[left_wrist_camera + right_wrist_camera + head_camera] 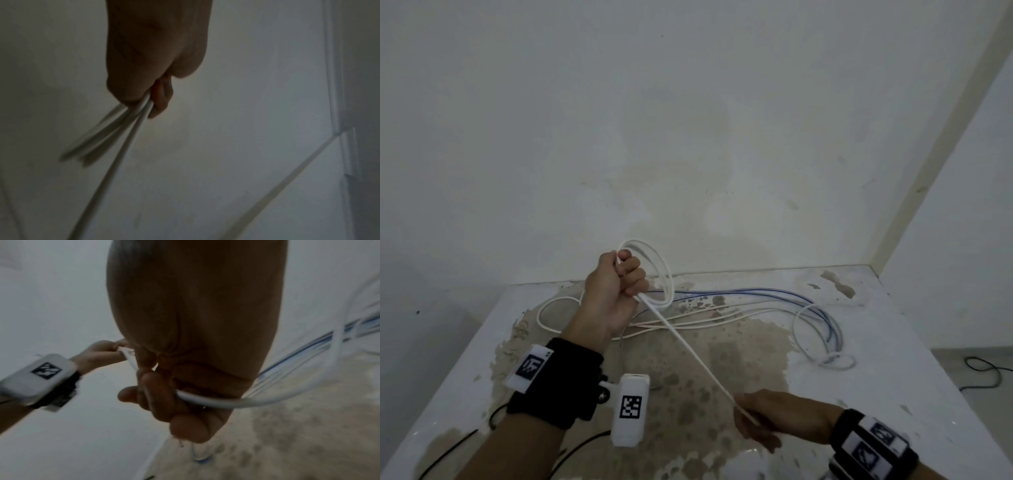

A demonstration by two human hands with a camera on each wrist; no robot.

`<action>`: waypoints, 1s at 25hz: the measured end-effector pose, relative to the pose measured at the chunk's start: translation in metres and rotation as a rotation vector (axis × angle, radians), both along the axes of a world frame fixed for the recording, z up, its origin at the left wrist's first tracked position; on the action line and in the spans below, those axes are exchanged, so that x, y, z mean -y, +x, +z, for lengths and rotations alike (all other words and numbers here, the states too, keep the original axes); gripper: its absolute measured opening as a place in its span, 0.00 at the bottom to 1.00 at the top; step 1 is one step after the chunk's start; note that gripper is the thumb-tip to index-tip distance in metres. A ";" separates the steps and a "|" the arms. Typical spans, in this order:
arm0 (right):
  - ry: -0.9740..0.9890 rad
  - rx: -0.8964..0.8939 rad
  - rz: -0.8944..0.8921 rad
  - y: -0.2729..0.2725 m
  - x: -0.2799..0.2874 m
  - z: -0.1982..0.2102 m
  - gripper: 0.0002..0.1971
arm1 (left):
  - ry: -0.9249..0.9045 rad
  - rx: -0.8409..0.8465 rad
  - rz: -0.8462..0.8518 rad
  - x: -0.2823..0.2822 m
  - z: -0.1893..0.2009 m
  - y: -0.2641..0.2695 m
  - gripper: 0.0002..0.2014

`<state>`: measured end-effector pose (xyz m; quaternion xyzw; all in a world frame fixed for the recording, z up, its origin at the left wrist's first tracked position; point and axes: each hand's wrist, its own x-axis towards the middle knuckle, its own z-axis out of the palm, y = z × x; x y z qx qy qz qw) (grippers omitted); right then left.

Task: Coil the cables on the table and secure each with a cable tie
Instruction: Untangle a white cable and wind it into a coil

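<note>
My left hand (619, 284) is raised above the table and grips a small coil of white cable (662, 277), its loops hanging to the right of the fist. In the left wrist view the same strands (123, 123) fan out from under the curled fingers. From that fist one taut white strand (688, 346) runs down and right to my right hand (760, 419), which holds it between thumb and curled fingers near the table's front. The right wrist view shows the cable (216, 400) passing through those fingers.
More loose cables lie across the stained white table (893, 359): cream ones (705, 318) in the middle, blue and pale ones (822, 318) looping at the right. A wall stands right behind the table. Thin black wires (571, 445) trail from my left wrist band.
</note>
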<state>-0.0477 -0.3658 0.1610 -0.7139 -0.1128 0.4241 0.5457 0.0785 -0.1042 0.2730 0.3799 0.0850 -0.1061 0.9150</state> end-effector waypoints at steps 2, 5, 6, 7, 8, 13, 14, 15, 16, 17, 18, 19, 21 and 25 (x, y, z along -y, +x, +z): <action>-0.139 0.017 -0.099 0.013 0.026 -0.014 0.24 | 0.179 -0.045 -0.215 -0.013 -0.001 -0.005 0.11; -0.515 0.184 -0.155 0.043 0.067 -0.012 0.25 | 0.394 -0.126 -0.525 -0.013 -0.015 -0.023 0.15; -0.681 0.263 -0.118 0.052 0.082 -0.010 0.27 | 0.428 -0.142 -0.549 -0.015 -0.019 -0.027 0.15; -0.833 0.310 -0.093 0.058 0.097 -0.010 0.29 | 0.439 -0.150 -0.534 -0.019 -0.020 -0.028 0.15; -0.951 0.325 -0.083 0.062 0.111 -0.011 0.32 | 0.428 -0.149 -0.496 -0.027 -0.019 -0.027 0.15; -0.960 0.409 -0.359 0.064 0.116 -0.004 0.29 | 0.377 -0.151 -0.435 -0.032 -0.022 -0.027 0.14; -0.853 0.457 -0.491 0.066 0.103 0.002 0.26 | 0.382 -0.152 -0.471 -0.018 -0.029 -0.030 0.15; -0.673 0.453 -0.632 0.066 0.085 0.012 0.21 | 0.382 -0.155 -0.507 -0.002 -0.035 -0.034 0.15; -0.444 0.403 -0.756 0.064 0.067 0.024 0.17 | 0.380 -0.162 -0.534 0.013 -0.043 -0.037 0.15; -0.234 0.351 -0.832 0.061 0.049 0.039 0.13 | 0.376 -0.171 -0.545 0.027 -0.050 -0.039 0.15; -0.087 0.352 -0.858 0.056 0.031 0.054 0.10 | 0.368 -0.181 -0.534 0.038 -0.056 -0.040 0.16; -0.013 0.416 -0.834 0.049 0.015 0.066 0.09 | 0.345 -0.189 -0.510 0.047 -0.059 -0.040 0.16; 0.011 0.622 -0.696 0.030 -0.013 0.079 0.06 | 0.253 -0.205 -0.448 0.059 -0.059 -0.039 0.16; -0.115 0.796 -0.355 -0.002 -0.040 0.069 0.11 | 0.160 -0.192 -0.409 0.063 -0.053 -0.034 0.20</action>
